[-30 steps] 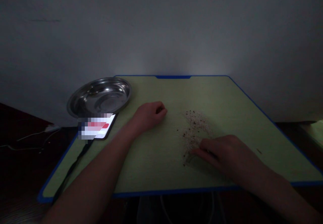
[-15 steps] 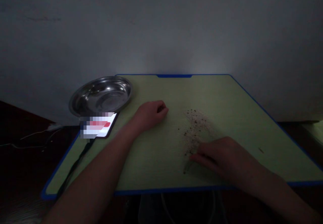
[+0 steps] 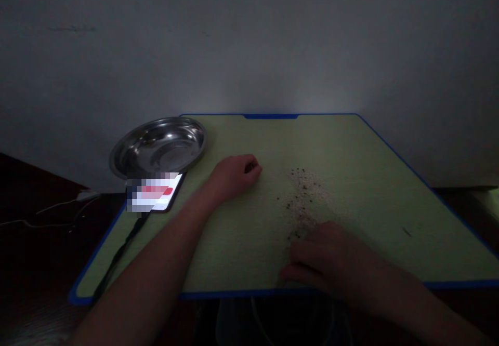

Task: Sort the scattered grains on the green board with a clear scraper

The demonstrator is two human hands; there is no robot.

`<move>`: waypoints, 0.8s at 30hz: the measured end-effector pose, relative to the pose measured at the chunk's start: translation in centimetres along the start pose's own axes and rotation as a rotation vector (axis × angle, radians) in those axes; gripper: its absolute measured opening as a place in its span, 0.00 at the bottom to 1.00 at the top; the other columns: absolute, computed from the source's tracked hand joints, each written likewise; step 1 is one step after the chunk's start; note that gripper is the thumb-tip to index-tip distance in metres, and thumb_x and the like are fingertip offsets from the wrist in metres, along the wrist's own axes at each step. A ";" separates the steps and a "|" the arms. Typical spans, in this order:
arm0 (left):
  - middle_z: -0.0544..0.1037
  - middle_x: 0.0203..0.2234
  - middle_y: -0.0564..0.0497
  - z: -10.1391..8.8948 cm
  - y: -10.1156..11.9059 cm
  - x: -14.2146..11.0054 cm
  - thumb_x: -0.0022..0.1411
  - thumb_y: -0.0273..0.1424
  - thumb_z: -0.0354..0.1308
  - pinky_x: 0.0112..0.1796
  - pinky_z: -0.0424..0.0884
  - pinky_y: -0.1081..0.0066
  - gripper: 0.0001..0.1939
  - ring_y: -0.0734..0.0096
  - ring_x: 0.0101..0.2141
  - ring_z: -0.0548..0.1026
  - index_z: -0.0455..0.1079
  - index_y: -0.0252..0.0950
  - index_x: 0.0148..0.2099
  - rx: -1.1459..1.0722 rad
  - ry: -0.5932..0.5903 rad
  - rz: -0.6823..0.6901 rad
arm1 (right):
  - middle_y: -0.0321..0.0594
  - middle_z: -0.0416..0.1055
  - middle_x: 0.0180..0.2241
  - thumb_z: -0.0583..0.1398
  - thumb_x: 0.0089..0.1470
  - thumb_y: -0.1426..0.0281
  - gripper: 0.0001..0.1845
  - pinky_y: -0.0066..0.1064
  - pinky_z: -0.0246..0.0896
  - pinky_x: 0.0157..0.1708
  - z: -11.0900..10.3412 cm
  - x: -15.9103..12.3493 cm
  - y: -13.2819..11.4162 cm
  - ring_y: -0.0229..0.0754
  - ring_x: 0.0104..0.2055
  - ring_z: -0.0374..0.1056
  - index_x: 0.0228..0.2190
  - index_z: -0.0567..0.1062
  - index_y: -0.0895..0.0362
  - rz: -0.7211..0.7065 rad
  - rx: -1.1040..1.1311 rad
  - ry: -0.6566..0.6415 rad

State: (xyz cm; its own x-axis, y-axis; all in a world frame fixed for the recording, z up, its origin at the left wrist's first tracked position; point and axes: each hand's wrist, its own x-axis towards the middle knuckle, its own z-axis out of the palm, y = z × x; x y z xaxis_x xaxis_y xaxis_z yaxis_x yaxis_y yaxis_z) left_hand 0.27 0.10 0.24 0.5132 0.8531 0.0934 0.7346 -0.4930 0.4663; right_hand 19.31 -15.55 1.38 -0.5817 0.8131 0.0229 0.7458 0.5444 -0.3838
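Observation:
Pale grains mixed with small dark bits (image 3: 306, 189) lie scattered in a patch on the light green table (image 3: 249, 252). My right hand (image 3: 322, 255) is low at the near end of this patch, close to the table's front edge. Its thumb and fingers are drawn together; the room is dim, and what is between them, if anything, cannot be made out. Left of the grains, my left hand (image 3: 237, 176) rests on the table, curled into a loose fist. A dark gap shows between its thumb and fingers, and the inside of the fist is hidden.
A shiny metal basin (image 3: 159, 148) stands at the table's back left. Before it lies a phone (image 3: 166, 200) with a lit screen and a dark cord or strap (image 3: 125, 247). A small dark sliver (image 3: 406, 231) lies on the right. A wall (image 3: 249, 44) rises behind the table.
My right hand has moved toward me and slightly left, to the table's front edge, over where a dark bit lay. My left hand stays in place. The view has shifted slightly.

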 end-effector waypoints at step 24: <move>0.76 0.26 0.50 -0.2 0.3 0.0 0.62 0.35 0.51 0.28 0.59 0.69 0.11 0.70 0.26 0.70 0.72 0.36 0.34 0.003 -0.022 -0.021 | 0.33 0.69 0.15 0.51 0.65 0.57 0.26 0.29 0.49 0.20 -1.7 -0.7 3.8 0.35 0.16 0.65 0.20 0.73 0.55 0.154 -0.178 0.249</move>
State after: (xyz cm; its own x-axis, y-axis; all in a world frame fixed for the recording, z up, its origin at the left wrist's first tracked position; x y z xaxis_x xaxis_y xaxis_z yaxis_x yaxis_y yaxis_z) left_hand 0.40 -0.03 0.59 0.5075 0.8593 0.0644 0.7463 -0.4757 0.4656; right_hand 23.11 -13.72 1.48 -0.3774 0.9018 0.2103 0.8763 0.4213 -0.2337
